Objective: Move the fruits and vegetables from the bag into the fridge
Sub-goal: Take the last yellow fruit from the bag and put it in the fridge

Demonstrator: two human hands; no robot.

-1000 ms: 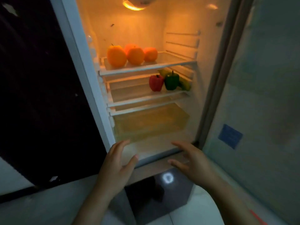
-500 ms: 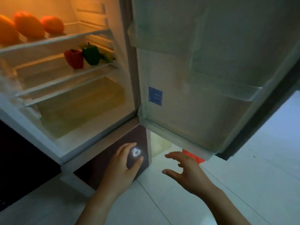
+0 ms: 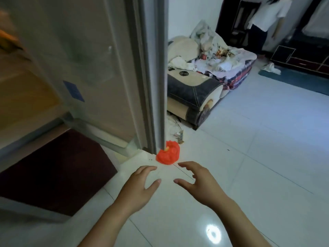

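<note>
A crumpled red plastic bag (image 3: 168, 155) lies on the white tiled floor just past the lower corner of the open fridge door (image 3: 99, 72). Something yellow-orange shows at the bag's top by the door edge. My left hand (image 3: 140, 188) and my right hand (image 3: 197, 182) hover side by side a short way in front of the bag, both with fingers spread and nothing in them. Only a warm-lit strip of the fridge interior (image 3: 19, 97) shows at the far left; no fruit is in sight there.
The fridge's dark lower door (image 3: 53, 173) fills the lower left. A low sofa (image 3: 201, 93) heaped with clothes and bedding stands beyond the door. A person in a white top (image 3: 265, 20) stands at the back right near dark furniture. A blue mat (image 3: 299, 79) lies there.
The view has swung right, away from the fridge shelves with oranges and peppers, to the floor. Both hands moved with it and now hover near the red bag.
</note>
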